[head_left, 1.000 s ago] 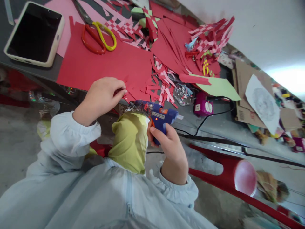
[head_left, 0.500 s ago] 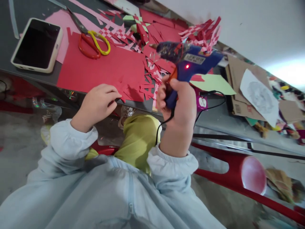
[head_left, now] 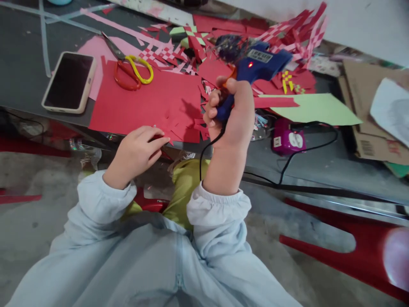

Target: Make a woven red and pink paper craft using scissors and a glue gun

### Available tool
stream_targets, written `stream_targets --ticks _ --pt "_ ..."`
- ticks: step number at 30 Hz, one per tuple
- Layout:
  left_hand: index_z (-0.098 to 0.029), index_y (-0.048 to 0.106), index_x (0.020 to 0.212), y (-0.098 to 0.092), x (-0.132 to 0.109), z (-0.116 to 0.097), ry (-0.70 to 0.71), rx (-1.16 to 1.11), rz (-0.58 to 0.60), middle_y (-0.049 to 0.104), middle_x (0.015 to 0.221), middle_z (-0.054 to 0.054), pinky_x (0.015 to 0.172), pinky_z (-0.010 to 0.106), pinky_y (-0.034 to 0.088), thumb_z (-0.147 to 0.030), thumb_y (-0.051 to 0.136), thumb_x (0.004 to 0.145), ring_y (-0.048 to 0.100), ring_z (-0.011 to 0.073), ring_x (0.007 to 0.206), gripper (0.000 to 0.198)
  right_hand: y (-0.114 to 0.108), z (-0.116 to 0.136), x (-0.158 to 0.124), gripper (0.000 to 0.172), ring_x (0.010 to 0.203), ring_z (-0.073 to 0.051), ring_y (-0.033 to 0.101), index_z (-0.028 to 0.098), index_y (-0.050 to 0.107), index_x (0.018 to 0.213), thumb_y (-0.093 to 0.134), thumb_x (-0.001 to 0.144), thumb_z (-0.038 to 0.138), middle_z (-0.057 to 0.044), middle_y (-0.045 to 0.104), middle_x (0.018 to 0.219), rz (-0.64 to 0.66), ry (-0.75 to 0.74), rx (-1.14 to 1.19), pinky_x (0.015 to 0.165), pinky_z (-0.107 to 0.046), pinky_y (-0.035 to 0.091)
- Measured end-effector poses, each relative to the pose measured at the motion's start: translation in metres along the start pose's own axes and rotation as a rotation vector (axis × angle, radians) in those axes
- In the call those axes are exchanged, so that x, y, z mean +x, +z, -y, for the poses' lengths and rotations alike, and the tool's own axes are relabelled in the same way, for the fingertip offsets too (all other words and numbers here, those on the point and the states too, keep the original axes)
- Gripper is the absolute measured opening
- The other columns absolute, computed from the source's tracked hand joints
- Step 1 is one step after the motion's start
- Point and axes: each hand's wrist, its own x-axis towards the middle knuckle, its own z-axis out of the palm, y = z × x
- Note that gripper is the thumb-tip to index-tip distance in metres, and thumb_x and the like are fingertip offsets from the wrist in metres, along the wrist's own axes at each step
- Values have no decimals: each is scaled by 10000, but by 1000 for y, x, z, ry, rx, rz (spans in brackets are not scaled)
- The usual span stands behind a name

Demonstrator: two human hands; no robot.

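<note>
My right hand is wrapped round the handle of a blue glue gun. Its small red light is lit, and the dark, messy nozzle end points left above the paper scraps. A black cord hangs from the handle past my wrist. At the front edge of a red paper sheet, my left hand hovers over or touches small red paper scraps, fingers extended and slightly apart. Nothing shows between them. Scissors with one red and one yellow handle lie on the sheet's far left part.
A phone lies at the left, beside pale glue sticks. Woven red and pink strips are heaped at the back. To the right are a light green sheet, a purple box with a black cord, and cardboard.
The view has shifted, so the tabletop things appear farther right or lower. My right hand still holds the glue gun, now further left over the table. My left hand stays by the red scraps.
</note>
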Motion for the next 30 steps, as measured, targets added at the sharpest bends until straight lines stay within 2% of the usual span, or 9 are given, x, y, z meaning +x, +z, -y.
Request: stream_targets --ticks 2,6,9,12,17,23,27,30 --pt "-181 662 1148 -1 0 -1 -6 8 8 661 1150 114 926 414 515 -196 463 919 606 255 1063 304 0 0 0 272 521 -111 439 278 503 896 486 862 547 25 478 671 -12 7 3 444 -244 296" --pt "-219 650 1162 -1 -1 -4 -24 23 42 641 1173 124 930 438 512 -191 461 914 595 263 1092 312 2 7 -7 114 469 -89 390 246 535 839 480 878 338 32 451 613 -61 19 233 406 -231 251" --pt "-222 639 1184 -1 -1 -5 -24 17 62 634 1186 141 960 457 499 -179 450 915 579 268 1123 331 -2 8 -12 111 466 -79 386 231 565 830 471 880 261 32 451 599 -32 9 316 395 -228 248" --pt "-211 632 1194 -1 -1 -5 -20 21 66 632 1190 149 978 462 493 -166 438 918 569 268 1132 340 -9 3 -11 101 498 -88 417 255 570 866 512 878 338 26 484 633 -2 -4 261 420 -236 296" --pt "-220 620 1200 -2 -1 -4 -18 45 81 629 1190 144 961 468 502 -174 438 920 563 270 1116 337 -11 -4 -11 309 523 -112 456 290 542 906 562 837 590 21 489 677 15 -52 113 449 -253 316" --pt "-267 606 1205 -4 -2 -3 -14 77 103 604 1214 119 958 457 499 -182 445 915 555 261 1130 342 -6 -7 -10 325 498 -118 435 280 527 874 557 829 600 20 460 649 27 -57 172 437 -265 290" --pt "-239 611 1209 -3 -2 -2 -15 24 105 611 1216 135 957 462 497 -175 470 902 560 271 1137 344 -2 -8 -10 302 473 -115 407 277 528 841 578 818 574 28 457 632 11 -46 191 431 -267 267" --pt "-171 578 1248 0 -1 -3 -44 17 34 639 1168 138 960 450 504 -184 472 900 580 267 1107 364 3 -7 -12 289 457 -105 384 265 546 789 605 800 547 35 455 611 -59 -43 261 402 -258 233"
